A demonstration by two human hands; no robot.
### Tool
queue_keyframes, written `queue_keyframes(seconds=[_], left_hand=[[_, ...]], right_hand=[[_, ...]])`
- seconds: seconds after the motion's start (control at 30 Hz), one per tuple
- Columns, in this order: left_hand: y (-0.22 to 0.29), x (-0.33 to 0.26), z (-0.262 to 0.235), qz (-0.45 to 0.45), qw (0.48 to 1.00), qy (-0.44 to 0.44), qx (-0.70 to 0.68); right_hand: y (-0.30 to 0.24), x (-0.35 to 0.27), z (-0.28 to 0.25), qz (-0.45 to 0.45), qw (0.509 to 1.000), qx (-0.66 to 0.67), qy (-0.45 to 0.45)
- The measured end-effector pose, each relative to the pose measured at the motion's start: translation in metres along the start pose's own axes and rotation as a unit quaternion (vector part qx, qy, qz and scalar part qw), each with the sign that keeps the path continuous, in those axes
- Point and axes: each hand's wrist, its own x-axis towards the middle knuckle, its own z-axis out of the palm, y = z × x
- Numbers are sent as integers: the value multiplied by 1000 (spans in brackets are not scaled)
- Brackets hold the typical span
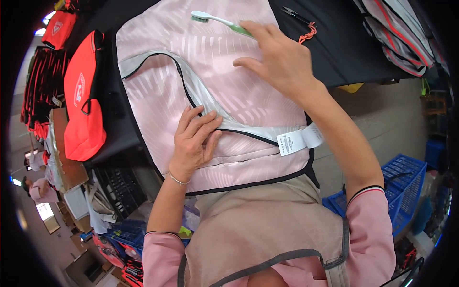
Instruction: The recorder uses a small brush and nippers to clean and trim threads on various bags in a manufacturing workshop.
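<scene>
A pale pink patterned fabric piece (224, 62) with black bound edges lies spread in front of me. A curved opening in it shows a whitish lining, and a white label (290, 142) hangs at its right end. My left hand (195, 138) rests on the fabric, fingers laid over the black-trimmed edge of the opening. Above the upper right part of the fabric is my right hand (282, 60), thumb spread away from the fingers. Its fingertips meet the handle of a white and green toothbrush (217, 20), whose bristles point left.
The fabric lies on a black-covered table (344, 52). Thread snips (295, 15) with an orange cord lie at the back right, near grey bags (394, 33). A bright red pouch (85, 100) is on the left. Blue plastic crates (401, 186) stand low at the right.
</scene>
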Motion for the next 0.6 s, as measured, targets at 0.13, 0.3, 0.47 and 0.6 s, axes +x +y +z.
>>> queue_keyframes(seconds=[0.13, 0.3, 0.47, 0.6], left_hand=[[-3, -5, -1, -29, 999, 20, -24], [-6, -8, -2, -23, 998, 33, -41], [-2, -11, -28, -189, 966, 80, -157], [-43, 15, -82, -220, 919, 258, 203]], right_hand=[[20, 12, 32, 65, 993, -77, -68], [24, 15, 34, 90, 989, -47, -110], [40, 15, 29, 125, 988, 94, 1], [55, 22, 4, 205, 971, 111, 46]])
